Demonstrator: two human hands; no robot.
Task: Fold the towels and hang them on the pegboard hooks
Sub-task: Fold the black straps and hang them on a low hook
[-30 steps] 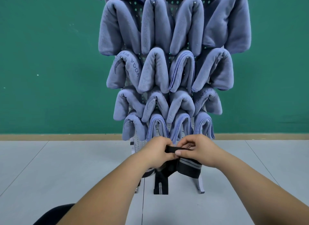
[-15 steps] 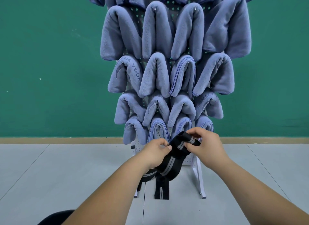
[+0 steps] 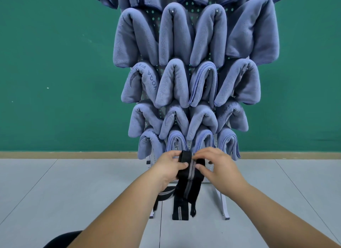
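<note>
A white pegboard stand [image 3: 224, 205] rises in front of me, covered with several folded blue-grey towels [image 3: 173, 83] draped over hooks in rows. At the bottom row, a black towel with a grey stripe [image 3: 188, 181] hangs folded, its ends dangling toward the floor. My left hand [image 3: 169, 166] pinches the black towel's upper left edge, thumb on its front. My right hand [image 3: 215, 164] holds its upper right side, fingers curled over the top and thumb against the stripe.
A green wall [image 3: 55, 72] with a tan baseboard [image 3: 64, 155] stands behind the pegboard. Pale grey floor tiles [image 3: 73, 192] spread around the stand's legs. A dark rounded object [image 3: 60, 240] shows at the bottom left edge.
Both hands lifted the black towel from below the bottom blue towels up to the lowest row of the board. It turned from slanted to hanging upright, its stripe vertical.
</note>
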